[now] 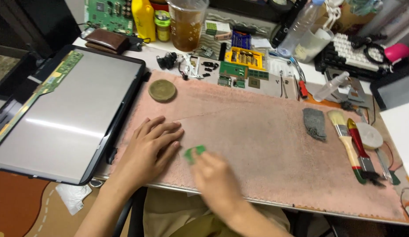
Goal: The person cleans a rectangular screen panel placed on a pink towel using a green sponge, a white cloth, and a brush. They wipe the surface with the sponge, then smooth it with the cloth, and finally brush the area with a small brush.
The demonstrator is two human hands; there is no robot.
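Nearest the lens, my right hand (217,180) comes up from six o'clock, forearm angled toward five, knuckles up and blurred. Its fingertips pinch a small green piece (194,153), seemingly a circuit-board part, at the hand's eleven o'clock. That piece sits low over the pink mat (266,131), near the mat's front-left area. Its long axis seems to run from eight o'clock to two o'clock, though blur prevents a firm reading, and I cannot tell which end leads.

My left hand (149,149) lies palm down on the mat, grasping nothing, fingers spread and pointing toward two o'clock, forearm trailing off toward seven. Its fingertips are just beside the green piece, at that piece's ten o'clock; whether they touch it I cannot tell.

At nine o'clock of the left hand lies a flat display panel (68,114) in a dark frame, with a narrow green circuit strip (42,90) along its far-left edge. At twelve o'clock of the left hand, a round brass-coloured disc (162,90) rests on the mat. Well apart at three o'clock lie a grey cloth (314,123), a pale-bristled brush (345,136) and a red-handled tool (359,145), side by side.
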